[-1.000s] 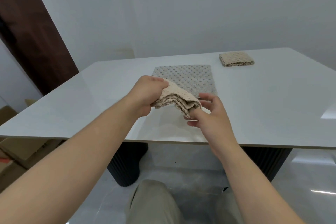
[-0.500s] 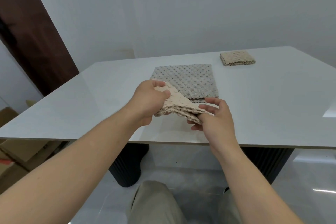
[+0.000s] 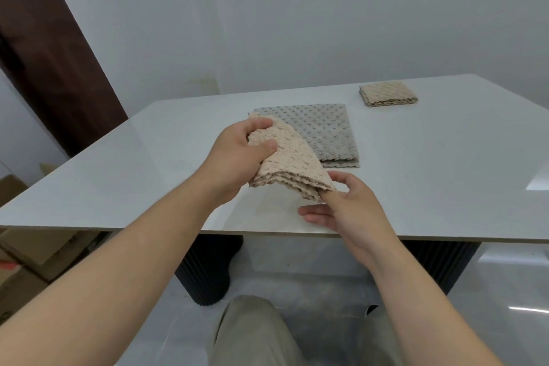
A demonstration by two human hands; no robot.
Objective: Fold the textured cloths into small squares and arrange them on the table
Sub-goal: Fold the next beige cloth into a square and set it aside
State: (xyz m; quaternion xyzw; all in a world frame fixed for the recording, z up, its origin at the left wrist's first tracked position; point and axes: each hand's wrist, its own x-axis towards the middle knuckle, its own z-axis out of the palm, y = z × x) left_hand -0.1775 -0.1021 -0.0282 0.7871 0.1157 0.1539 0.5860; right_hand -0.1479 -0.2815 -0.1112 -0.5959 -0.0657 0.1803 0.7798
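**Both hands on the beige cloth, and those layers look ready to slip**

Left hand [image 3: 234,157] grips the upper end of a beige, bumpy-textured cloth folded into several layers [image 3: 288,157], thumb on top and fingers curled behind. Right hand [image 3: 353,211] pinches its lower corner, thumb above and forefinger underneath, other fingers loose. So the hands are apart, each clamped on one end. The cloth is off the table, held tilted just in front of the flat grey dotted cloth [image 3: 323,128], covering its near-left corner from this angle.

My worry: the layered edges along the bottom look staggered and only two spots are held. If either pinch loosens, I reckon the layers fan out and the fold needs redoing. Putting it down on the slant could also give a wonky square. Coming down too close to the grey cloth might ruck up its corner too.

Other stuff: a small folded beige square [image 3: 387,93] sits well behind and right of the grey cloth on the pale glossy table [image 3: 445,172]. Cardboard boxes [image 3: 17,246] are on the floor far left of it, and a dark brown door [image 3: 44,53] is behind-left. Only the grey cloth itself looks to be in the way of a put-down straight ahead.
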